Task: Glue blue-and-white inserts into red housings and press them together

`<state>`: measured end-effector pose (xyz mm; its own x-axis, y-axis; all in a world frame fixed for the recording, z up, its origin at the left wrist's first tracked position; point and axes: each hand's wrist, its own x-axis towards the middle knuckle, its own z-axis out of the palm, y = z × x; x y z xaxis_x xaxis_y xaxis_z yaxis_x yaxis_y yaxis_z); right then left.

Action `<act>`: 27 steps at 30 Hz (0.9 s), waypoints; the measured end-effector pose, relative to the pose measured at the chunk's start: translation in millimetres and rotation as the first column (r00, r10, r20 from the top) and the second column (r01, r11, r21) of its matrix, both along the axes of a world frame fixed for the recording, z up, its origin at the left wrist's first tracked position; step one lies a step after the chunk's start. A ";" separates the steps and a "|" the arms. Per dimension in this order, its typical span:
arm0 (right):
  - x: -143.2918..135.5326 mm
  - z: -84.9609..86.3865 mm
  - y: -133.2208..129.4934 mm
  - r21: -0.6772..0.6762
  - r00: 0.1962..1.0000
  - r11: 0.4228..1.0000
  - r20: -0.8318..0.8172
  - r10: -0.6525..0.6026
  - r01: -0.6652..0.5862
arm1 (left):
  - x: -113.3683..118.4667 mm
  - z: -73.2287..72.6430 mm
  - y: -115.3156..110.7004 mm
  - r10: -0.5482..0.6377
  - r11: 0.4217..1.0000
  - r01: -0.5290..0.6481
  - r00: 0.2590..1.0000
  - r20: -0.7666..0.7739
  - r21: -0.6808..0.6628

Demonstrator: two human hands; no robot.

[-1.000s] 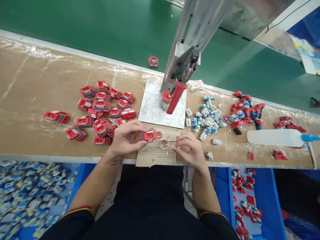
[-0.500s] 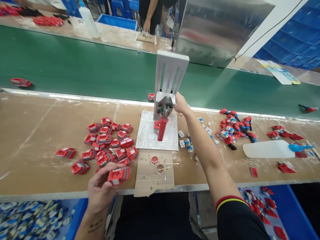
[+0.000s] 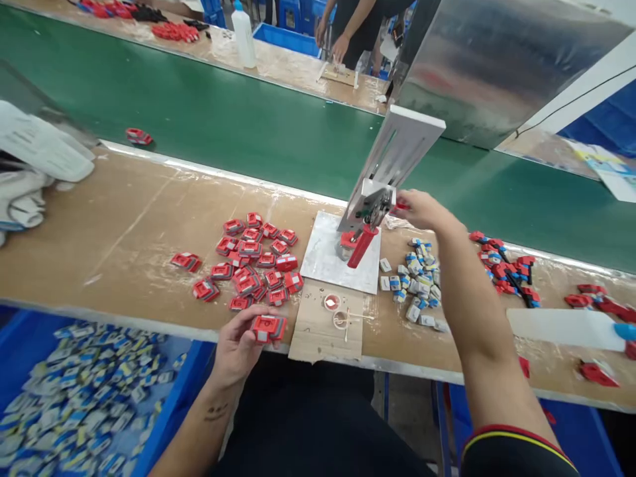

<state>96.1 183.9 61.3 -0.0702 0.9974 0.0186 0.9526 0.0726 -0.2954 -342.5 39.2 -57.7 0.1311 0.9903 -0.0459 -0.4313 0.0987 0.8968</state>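
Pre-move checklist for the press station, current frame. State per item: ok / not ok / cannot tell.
1. Left hand holds a red and grey plastic part at the near bench edge: ok.
2. Right hand is up at the head of the grey metal hand press, beside its red ribbed lever handle: ok.
3. Firm right-hand grip on anything: cannot tell, fingers blurred.
4. Fixture under the press head on the square grey base plate holds something red; seated or not: cannot tell.
5. Two small round dishes upright on the brown cardboard sheet: ok.
6. Pile of red and grey parts lies left of the plate, off it: ok.
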 end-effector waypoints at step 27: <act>-145.9 -105.1 -247.7 0.416 0.855 0.748 -0.299 -0.425 0.517 | -2.7 7.6 -20.9 0.140 0.986 -0.142 0.990 -0.019 -0.092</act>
